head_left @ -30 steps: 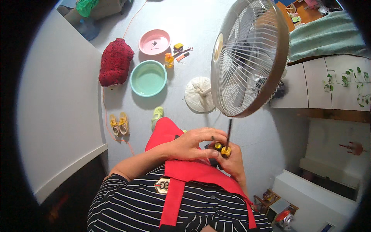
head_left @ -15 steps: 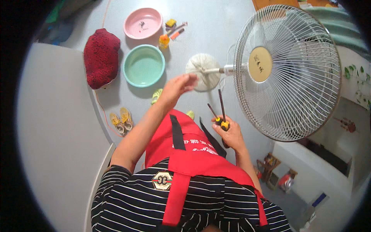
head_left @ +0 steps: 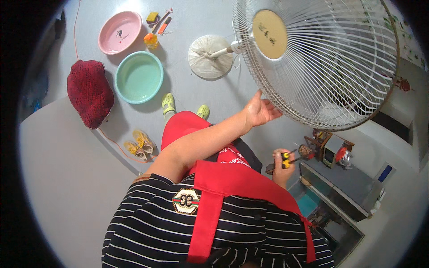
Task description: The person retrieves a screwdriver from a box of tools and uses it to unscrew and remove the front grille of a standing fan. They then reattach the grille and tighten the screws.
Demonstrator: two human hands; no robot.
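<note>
1. Now the left hand (head_left: 261,110) has crossed to the lower rim of the fan (head_left: 317,67), palm up, fingers loosely spread and holding nothing; contact with the wire is unclear.
2. The right hand (head_left: 280,172) keeps its fingers clenched round two screwdrivers (head_left: 286,164) (black and yellow handles), whose shafts now point rightward instead of forward. That seems to leave only the left free for the fan.
3. The fan's caged head fills the upper right; its pole slants to a cloth-wrapped base (head_left: 208,58) on the floor.
4. Left of that base lie a green basin (head_left: 139,78), a pink basin (head_left: 127,24), an orange-topped bottle (head_left: 151,41) and a yellow sponge (head_left: 152,18), with a dark red bundle (head_left: 90,94) farther left.
5. The broad cage obstructs the view behind it, while an orange cord (head_left: 117,145) trails past the shoes (head_left: 143,142).
</note>
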